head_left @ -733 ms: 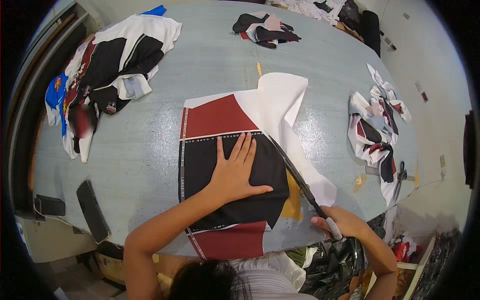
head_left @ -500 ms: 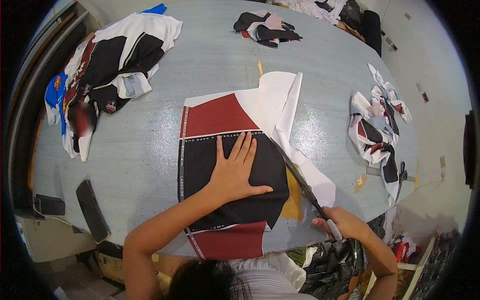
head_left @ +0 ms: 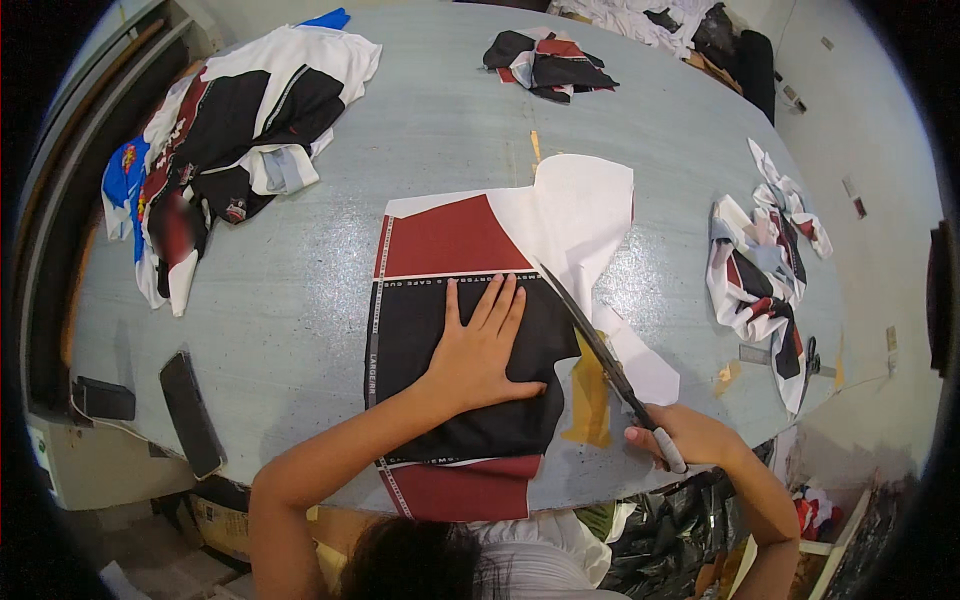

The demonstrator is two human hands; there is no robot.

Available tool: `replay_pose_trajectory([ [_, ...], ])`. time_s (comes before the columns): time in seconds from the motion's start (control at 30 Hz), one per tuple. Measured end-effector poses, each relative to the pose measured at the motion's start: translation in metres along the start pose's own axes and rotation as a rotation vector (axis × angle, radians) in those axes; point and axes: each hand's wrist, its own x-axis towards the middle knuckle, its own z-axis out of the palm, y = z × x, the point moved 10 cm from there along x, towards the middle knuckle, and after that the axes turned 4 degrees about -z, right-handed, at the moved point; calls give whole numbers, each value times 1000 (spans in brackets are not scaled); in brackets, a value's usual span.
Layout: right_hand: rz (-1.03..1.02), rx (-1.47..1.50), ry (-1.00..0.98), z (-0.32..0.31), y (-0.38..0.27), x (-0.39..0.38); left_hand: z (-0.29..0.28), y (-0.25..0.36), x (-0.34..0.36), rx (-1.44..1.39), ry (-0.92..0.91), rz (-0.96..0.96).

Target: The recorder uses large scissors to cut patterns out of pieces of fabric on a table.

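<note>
A black and dark red fabric panel with white printed edge strips lies flat on the table before me. My left hand rests on its black part with the fingers spread, pressing nothing else. My right hand grips long dark scissors by pale wrapped handles. Their blades lie along the panel's right edge, and the tip reaches the white cloth at the upper right. Whether the blades are parted is hard to make out. Beneath the scissors a yellow patch shows on the tabletop.
A pile of white, black and blue garments lies at the far left. Fabric scraps sit at the back, more scraps at the right beside another pair of scissors. A dark phone lies at the near left of the table.
The view has shifted slightly, so everything sits a little further right. The white cloth beyond the scissors has spread and turned over to the right. Both hands keep nearly the same place on the panel.
</note>
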Motion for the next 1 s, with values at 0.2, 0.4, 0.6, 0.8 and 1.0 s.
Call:
replay_pose_trajectory([
  [0.2,-19,-47,-30,-3,-3,4,-5,-2,0,-29,18,0],
  [0.4,-59,14,22,-6,-16,5,-6,-1,-3,-60,58,29],
  [0.6,-175,-134,139,-13,-9,6,-9,0,-3,-58,70,32],
  [0.8,-82,-95,43,-15,-6,8,7,-2,-7,371,271,96],
  [1.0,-21,-152,25,-20,-9,19,-4,-1,-4,74,98,50],
])
